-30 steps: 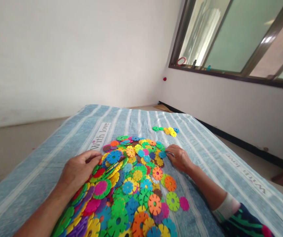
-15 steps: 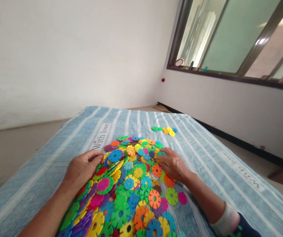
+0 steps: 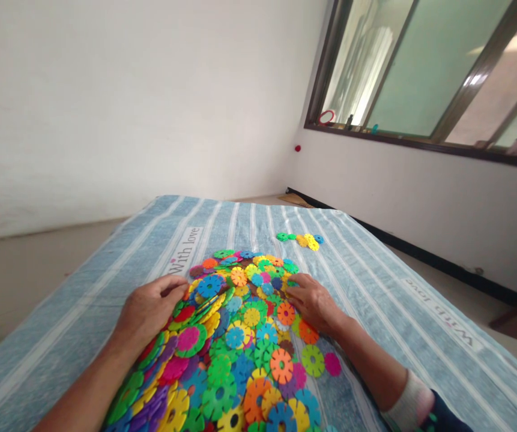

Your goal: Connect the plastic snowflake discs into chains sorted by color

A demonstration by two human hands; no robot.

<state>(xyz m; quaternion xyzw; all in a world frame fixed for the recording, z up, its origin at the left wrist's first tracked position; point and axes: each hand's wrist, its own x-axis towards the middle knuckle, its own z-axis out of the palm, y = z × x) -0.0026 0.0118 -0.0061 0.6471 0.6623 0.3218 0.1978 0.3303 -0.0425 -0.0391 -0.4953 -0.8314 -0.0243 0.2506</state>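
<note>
A big heap of flat, notched plastic discs [image 3: 235, 342] in many colours lies on a blue striped cloth [image 3: 375, 288]. My left hand [image 3: 150, 309] rests on the heap's left side, fingers curled loosely over green and yellow discs. My right hand [image 3: 314, 303] lies on the heap's right edge with its fingertips pressed down among small discs near the far right of the pile; whether it grips one is hidden. A small separate group of green, yellow and blue discs [image 3: 301, 239] sits farther away on the cloth.
The cloth, printed "With love" [image 3: 185, 252], covers a low flat surface. Bare floor [image 3: 24, 264] lies to the left, a white wall behind, and a window sill [image 3: 402, 141] with small items to the right.
My right hand has slid left from the cloth beside the heap onto the heap's right edge. The left hand has hardly moved. The view has shifted slightly.
</note>
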